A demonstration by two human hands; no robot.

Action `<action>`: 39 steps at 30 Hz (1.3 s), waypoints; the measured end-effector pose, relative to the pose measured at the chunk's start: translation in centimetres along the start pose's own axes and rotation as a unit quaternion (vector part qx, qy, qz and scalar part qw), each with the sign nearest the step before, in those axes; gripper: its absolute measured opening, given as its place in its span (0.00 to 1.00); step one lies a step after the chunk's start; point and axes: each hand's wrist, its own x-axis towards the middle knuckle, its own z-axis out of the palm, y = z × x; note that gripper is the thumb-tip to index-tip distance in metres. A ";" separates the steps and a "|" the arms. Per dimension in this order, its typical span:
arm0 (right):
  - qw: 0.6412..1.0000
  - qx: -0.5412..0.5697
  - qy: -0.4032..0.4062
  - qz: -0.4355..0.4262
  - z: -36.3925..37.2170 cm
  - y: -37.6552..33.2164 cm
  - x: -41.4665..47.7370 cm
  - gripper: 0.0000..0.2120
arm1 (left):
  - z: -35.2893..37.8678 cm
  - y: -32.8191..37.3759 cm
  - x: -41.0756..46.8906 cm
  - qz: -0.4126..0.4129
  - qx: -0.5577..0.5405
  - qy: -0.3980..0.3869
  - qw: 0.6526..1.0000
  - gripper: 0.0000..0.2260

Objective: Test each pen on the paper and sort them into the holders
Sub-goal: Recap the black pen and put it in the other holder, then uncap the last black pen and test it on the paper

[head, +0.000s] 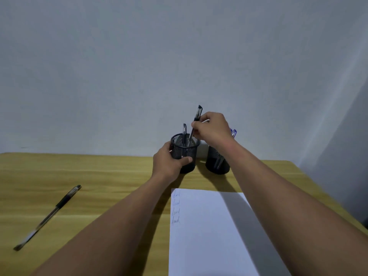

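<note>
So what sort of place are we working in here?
Probably a plain study or office desk: a wooden tabletop against a bare wall, the left mesh holder and right mesh holder, and paper with test scribbles.

Wooden table [99, 172], yellow-brown grain, far edge against a wall. Black pen [47, 217] lies loose on the left near part, diagonal, one end near-left and the other far-right, well apart from everything else. White sheet of paper [209, 236] flat at near right of centre, four short scribbles down its far-left edge. Two black mesh holders upright at far centre: left holder [185, 154] and right holder [217, 164], just beside each other, not touching, beyond the paper.
</note>
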 end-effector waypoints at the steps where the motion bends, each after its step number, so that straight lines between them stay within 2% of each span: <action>1: 1.000 -0.013 -0.002 0.008 0.3 0.3 0.1 0.05 | 0.1 -0.2 0.1 -0.001 -0.008 -0.002 1.000 0.28; 5: 0.999 -0.051 0.007 0.014 0.4 0.8 0.1 0.08 | 0.1 -0.4 0.2 0.001 -0.015 -0.002 1.000 0.27; 10: 0.998 -0.062 0.023 -0.018 -0.8 -0.2 -0.9 0.07 | 0.1 -0.2 0.1 -0.022 0.027 -0.008 0.999 0.27; 13: 0.994 -0.102 -0.004 -0.045 -1.8 -1.6 -2.6 0.02 | -0.7 0.7 -0.7 -0.043 0.056 -0.013 0.997 0.37; 15: 0.988 -0.134 -0.047 -0.062 -2.2 -2.6 -4.0 0.09 | -1.8 1.5 -1.8 -0.052 0.084 -0.008 0.995 0.41; 21: 0.944 -0.242 -0.192 -0.119 -0.4 -4.6 -7.9 0.17 | -7.6 2.8 -8.5 0.000 0.242 0.050 0.969 0.25; 26: 0.890 -0.323 -0.268 -0.180 4.9 -5.6 -11.8 0.19 | -13.9 1.7 -13.4 0.010 0.325 0.135 0.936 0.20; 30: 0.858 -0.328 -0.335 -0.210 10.7 -5.8 -14.6 0.21 | -19.0 -0.3 -15.7 -0.041 0.385 0.172 0.906 0.22; 34: 0.849 -0.315 -0.358 -0.229 16.6 -5.1 -17.0 0.23 | -22.6 -2.2 -16.8 -0.116 0.421 0.166 0.884 0.23; 39: 0.805 -0.354 -0.375 -0.294 21.3 -4.2 -17.8 0.20 | -24.1 -4.5 -17.7 -0.147 0.455 0.147 0.866 0.15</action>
